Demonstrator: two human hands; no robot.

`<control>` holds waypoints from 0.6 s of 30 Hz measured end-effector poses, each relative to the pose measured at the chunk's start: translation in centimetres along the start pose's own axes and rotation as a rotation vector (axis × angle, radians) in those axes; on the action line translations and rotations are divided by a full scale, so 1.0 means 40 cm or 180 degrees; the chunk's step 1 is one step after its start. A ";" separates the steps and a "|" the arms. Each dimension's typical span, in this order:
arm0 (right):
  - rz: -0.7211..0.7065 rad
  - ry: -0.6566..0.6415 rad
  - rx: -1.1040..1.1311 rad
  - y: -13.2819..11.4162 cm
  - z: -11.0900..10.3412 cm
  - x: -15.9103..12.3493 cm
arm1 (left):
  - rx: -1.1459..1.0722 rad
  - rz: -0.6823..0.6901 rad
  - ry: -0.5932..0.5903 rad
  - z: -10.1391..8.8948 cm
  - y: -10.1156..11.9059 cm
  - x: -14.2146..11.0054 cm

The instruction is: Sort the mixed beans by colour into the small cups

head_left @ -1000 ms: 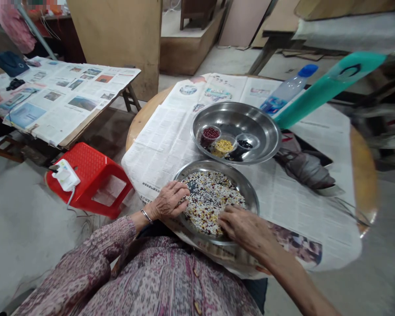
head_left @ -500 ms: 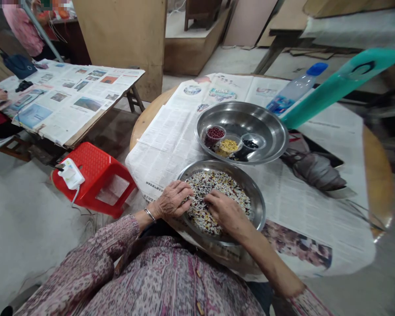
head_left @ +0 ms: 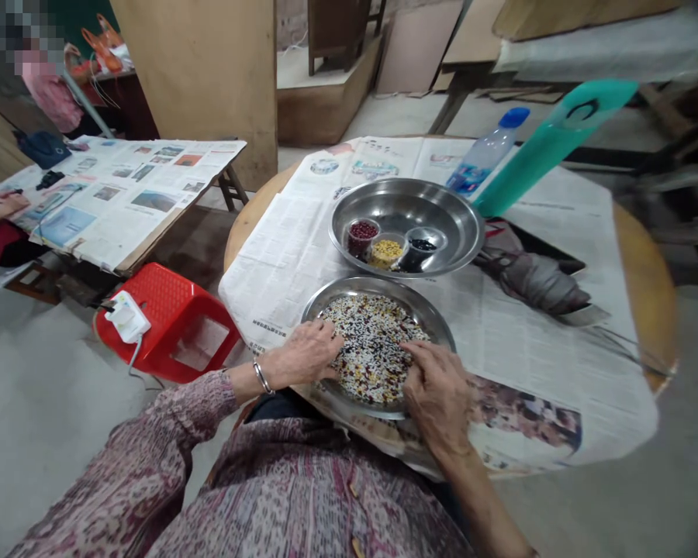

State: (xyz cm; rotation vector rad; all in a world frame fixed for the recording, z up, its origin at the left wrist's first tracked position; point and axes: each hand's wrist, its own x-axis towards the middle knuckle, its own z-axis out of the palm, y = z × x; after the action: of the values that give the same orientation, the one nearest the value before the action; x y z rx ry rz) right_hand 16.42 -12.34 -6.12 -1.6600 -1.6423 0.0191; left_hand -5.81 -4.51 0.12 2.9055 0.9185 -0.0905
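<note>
Lying between left grip (head_left: 309, 353) and right grip (head_left: 440, 394), mixed grains (head_left: 374, 346) spread, both closures unclear.

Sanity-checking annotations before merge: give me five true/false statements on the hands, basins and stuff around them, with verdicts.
1. The left hand and right hand are both at the nearer basin, which holds mixed grains. True.
2. The farther basin holds five cups. False: the farther basin holds three cups, with red, yellow and black contents.
3. The plastic bottle has a blue cap. True.
4. A bracelet sits on the right wrist. False: the bracelet is on the left wrist.
5. A white device with a cord rests on the red stool. True.
</note>
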 end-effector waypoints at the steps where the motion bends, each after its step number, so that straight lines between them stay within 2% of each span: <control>1: 0.0053 0.0160 0.0063 -0.001 0.004 -0.004 | -0.0041 0.0026 -0.0160 -0.001 0.012 0.006; 3: 0.0167 0.0441 0.0191 -0.005 0.008 -0.010 | -0.0288 0.0171 -0.0368 0.009 0.036 0.022; 5: 0.0268 0.0625 0.0312 -0.009 0.009 -0.015 | -0.0582 0.0369 -0.0401 0.027 0.061 0.044; 8: 0.0397 0.0809 0.0483 -0.016 0.010 -0.023 | -0.0812 0.0649 -0.0201 0.050 0.091 0.089; 11: 0.0500 0.1037 0.0647 -0.019 0.015 -0.028 | -0.0574 0.0899 0.0141 0.054 0.103 0.147; 13: 0.0532 0.1110 0.0737 -0.019 0.019 -0.029 | -0.0246 0.0806 0.0454 0.049 0.097 0.186; 15: 0.0578 0.1109 0.0806 -0.020 0.021 -0.029 | -0.0019 0.0500 0.0648 0.044 0.083 0.216; 18: 0.0674 0.1093 0.0872 -0.023 0.021 -0.026 | 0.0023 0.0308 0.0469 0.038 0.055 0.237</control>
State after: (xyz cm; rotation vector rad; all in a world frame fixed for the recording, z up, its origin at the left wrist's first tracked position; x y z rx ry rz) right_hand 15.05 -12.96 -6.75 -1.5211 -1.1496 0.0586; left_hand 3.15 -1.06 -2.04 2.9903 0.7967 0.1291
